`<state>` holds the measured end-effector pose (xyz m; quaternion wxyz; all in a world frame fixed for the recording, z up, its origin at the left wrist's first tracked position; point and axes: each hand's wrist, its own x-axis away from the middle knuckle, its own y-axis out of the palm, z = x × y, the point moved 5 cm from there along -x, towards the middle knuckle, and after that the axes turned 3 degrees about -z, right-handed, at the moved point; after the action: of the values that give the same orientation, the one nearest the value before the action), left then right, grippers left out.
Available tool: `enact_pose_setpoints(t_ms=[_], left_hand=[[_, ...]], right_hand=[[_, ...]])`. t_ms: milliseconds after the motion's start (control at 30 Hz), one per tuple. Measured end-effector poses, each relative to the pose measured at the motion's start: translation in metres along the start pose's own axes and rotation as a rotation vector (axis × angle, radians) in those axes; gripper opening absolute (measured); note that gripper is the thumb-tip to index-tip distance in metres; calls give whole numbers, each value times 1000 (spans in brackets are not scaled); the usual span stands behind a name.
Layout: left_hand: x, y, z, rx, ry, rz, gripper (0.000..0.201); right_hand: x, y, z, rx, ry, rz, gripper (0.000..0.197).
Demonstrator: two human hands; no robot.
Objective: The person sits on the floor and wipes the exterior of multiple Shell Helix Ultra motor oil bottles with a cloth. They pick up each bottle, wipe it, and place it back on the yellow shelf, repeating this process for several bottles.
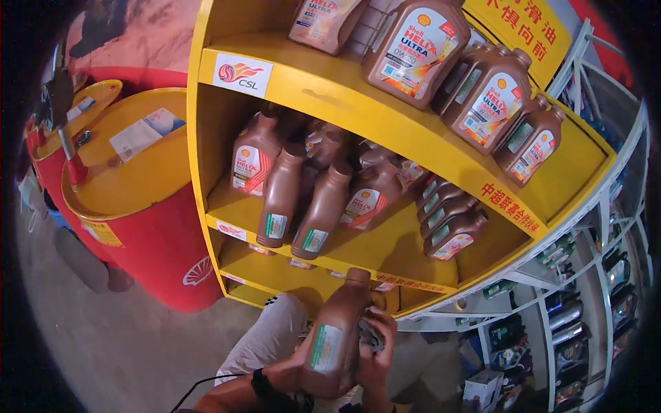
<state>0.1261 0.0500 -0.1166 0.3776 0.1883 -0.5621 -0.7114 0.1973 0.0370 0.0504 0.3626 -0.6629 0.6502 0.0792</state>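
A brown plastic motor oil bottle (339, 330) stands roughly upright, slightly tilted, in front of my body, with a pale green-and-white label on the side toward me. My left hand (297, 368) holds it low on its left side; the bottle hides most of the fingers. At the bottle's right side, my right hand (380, 344) is closed around a dark grey crumpled cloth (370, 337), which lies against the bottle. Just ahead, several similar brown bottles (323, 210) stand on the middle shelf of a yellow display rack (392, 256).
More brown bottles (416, 51) line the top shelf. Red drums with yellow lids (131, 165) stand at the left. On the right, a white metal rack (544, 323) holds assorted packages, with a white box (482, 389) low beside it. My light-trousered leg (265, 337) is beneath my arms.
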Motion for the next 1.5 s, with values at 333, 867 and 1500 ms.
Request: enact_pose_setpoints(t_ms=[333,867,1500], left_hand=[[9,-2,-8,40,-16,-20,51],[37,54,58,-152,160,-77,52],[82,70,64,-479,145,156,58]], right_hand=[[-79,8,-59,186,-230,-437,31],[43,44,-74,48,-348,-789,14],[-63,21,-54,-28,-208,-108,21]])
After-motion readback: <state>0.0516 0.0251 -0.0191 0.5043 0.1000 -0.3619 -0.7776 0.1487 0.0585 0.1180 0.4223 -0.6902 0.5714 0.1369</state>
